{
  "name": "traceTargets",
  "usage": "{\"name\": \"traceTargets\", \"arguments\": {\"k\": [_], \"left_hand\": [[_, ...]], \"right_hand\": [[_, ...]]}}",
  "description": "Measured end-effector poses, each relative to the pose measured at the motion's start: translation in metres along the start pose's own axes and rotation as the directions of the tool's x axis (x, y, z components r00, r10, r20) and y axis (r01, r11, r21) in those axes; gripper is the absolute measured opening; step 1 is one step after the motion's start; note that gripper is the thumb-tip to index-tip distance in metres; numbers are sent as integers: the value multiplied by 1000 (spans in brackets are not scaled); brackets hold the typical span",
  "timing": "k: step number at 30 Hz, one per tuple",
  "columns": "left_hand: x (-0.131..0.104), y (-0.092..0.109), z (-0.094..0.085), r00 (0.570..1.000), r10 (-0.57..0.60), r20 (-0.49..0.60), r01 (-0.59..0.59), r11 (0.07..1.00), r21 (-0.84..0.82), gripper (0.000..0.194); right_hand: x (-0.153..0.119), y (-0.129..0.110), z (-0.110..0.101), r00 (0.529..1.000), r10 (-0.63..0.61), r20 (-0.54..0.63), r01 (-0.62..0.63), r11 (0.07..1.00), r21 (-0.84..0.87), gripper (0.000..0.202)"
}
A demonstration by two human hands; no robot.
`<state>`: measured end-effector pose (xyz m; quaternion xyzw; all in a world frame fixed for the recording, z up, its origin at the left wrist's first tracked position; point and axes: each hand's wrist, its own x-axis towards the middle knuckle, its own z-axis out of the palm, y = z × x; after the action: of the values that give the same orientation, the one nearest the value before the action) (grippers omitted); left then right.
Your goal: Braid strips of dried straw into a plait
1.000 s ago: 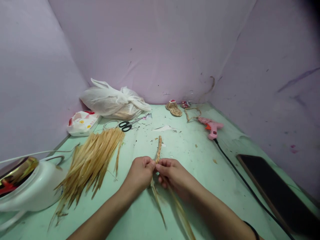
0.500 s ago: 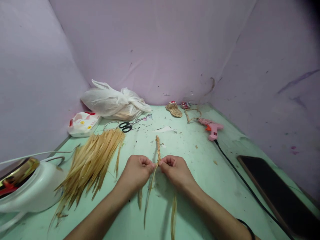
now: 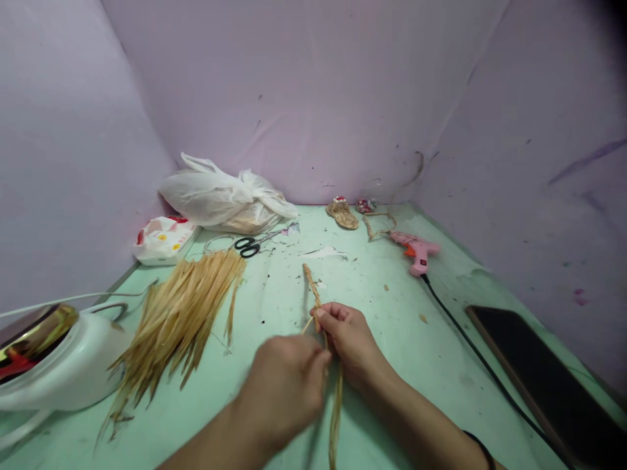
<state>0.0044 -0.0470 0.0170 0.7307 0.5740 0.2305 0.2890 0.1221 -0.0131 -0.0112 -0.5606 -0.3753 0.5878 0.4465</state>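
A short braid of tan straw points away from me over the green table, with loose strands trailing toward me from its near end. My right hand pinches the braid's near end between thumb and fingers. Nearer to me and slightly left, my left hand is closed and blurred by motion. Its fingertips are at the strands just below the braid, and a thin strand runs toward it; its exact hold is partly hidden.
A pile of flat straw lies left, beside a white container. Behind are scissors, a plastic bag and a woven sole. A pink glue gun and a phone lie right.
My left hand has left the braid's end and moved down, nearer to me and slightly right. My right hand has shifted slightly right, and the braid's near end has swung right with it.
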Motion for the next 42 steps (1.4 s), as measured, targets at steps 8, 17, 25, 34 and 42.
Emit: {"name": "traceTargets", "arguments": {"k": [8,17,25,34,42], "left_hand": [[27,-14,-24,841,-386,379,536,505,-676,20],[31,-27,-16,832,-364,418,553,600,-578,21],[31,-18,-12,881,-403,249,468,660,-587,11],[32,-21,-7,930,-316,186,366,792,-489,11],[33,-29,7,953,-286,99,300,851,-432,14]], "right_hand": [[-8,0,6,989,0,150,5,999,-33,20],[-8,2,5,974,51,222,-58,998,24,15],[-9,-9,2,966,81,245,-106,990,93,16],[0,3,-1,982,10,187,4,997,-78,12],[-8,-8,-13,928,-314,198,352,572,-741,13]]}}
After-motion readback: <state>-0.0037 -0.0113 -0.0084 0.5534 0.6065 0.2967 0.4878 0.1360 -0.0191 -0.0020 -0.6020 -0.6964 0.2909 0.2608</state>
